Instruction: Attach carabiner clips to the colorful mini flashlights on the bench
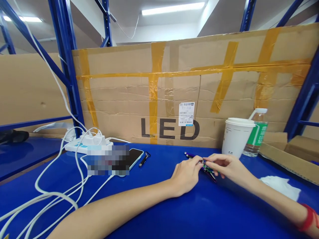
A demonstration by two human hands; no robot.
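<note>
My left hand [185, 174] and my right hand [225, 166] meet over the blue table [154, 205]. Both pinch a small bunch of thin pens [208, 168] with purple, green and dark barrels. The left fingers are closed on the pens' near end. From the right, my other hand's fingertips pinch the same bunch. One purple pen tip [188, 154] sticks out behind the left hand. A red band sits on my right wrist [309, 217].
A white lidded paper cup [235, 137] and a green-labelled water bottle [256, 132] stand behind my right hand. A phone [132, 157], a small black clip [144, 160], a power strip [84, 144] with white cables lie left. A taped cardboard wall [189, 89] backs the table; white tissue [280, 186] lies right.
</note>
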